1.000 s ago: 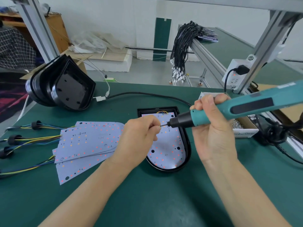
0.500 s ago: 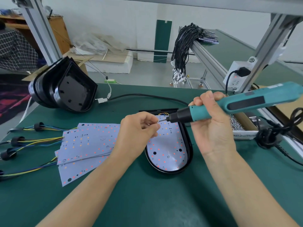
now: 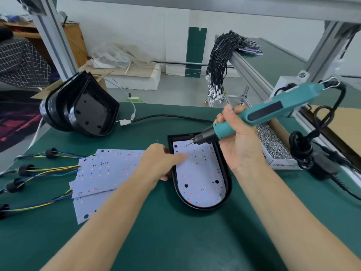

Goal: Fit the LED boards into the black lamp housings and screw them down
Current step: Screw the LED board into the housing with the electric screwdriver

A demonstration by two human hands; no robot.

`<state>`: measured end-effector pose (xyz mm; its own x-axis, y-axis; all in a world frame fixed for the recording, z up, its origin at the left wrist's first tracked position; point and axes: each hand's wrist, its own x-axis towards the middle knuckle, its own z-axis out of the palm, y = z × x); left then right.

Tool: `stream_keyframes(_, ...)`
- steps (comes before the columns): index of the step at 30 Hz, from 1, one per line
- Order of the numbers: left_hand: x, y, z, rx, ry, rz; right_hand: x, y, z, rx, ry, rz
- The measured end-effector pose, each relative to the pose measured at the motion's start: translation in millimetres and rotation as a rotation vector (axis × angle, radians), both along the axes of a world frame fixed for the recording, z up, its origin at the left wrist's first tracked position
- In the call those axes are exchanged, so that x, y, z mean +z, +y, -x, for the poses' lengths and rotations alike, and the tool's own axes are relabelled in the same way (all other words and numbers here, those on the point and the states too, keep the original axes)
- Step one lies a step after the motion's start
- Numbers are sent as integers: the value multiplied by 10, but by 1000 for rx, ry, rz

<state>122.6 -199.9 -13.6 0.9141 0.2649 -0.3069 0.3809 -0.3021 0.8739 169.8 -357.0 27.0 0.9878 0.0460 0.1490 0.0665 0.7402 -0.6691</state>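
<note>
A black lamp housing (image 3: 228,184) lies flat in the middle of the green bench with a white LED board (image 3: 199,178) seated inside it. My left hand (image 3: 160,165) rests on the housing's left rim, a finger pressing on the board. My right hand (image 3: 238,137) grips a teal electric screwdriver (image 3: 273,110); its bit, with a screw (image 3: 188,145) on the tip, hovers just over the board's upper left part. Loose LED boards (image 3: 105,173) with coloured wire leads lie fanned to the left.
A stack of empty black housings (image 3: 86,112) lies on its side at the back left. A cardboard box of screws (image 3: 273,145) sits to the right, beside the driver's coiled black cord (image 3: 304,149). A bundle of black cables (image 3: 220,59) hangs behind the bench.
My left hand let go of the driver tip and dropped onto the housing's left edge. The driver tilted down, its bit now carrying a screw close over the board.
</note>
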Motion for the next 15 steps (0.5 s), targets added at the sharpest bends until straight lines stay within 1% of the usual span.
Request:
stream_keyframes(3,-6,-92,-50,43,-35,137,-31,16,-59,1,10,43)
stream_keyframes(5,-11,-144,-70,61,-62,177,-52,29,-86,0,4,81)
stream_keyframes(8,-14,-179,-87,87,-91,187,-65,71,-106,11,-1,126)
stream_keyframes(15,-42,-181,-90,83,-96,167,-62,98,-155,28,-15,167)
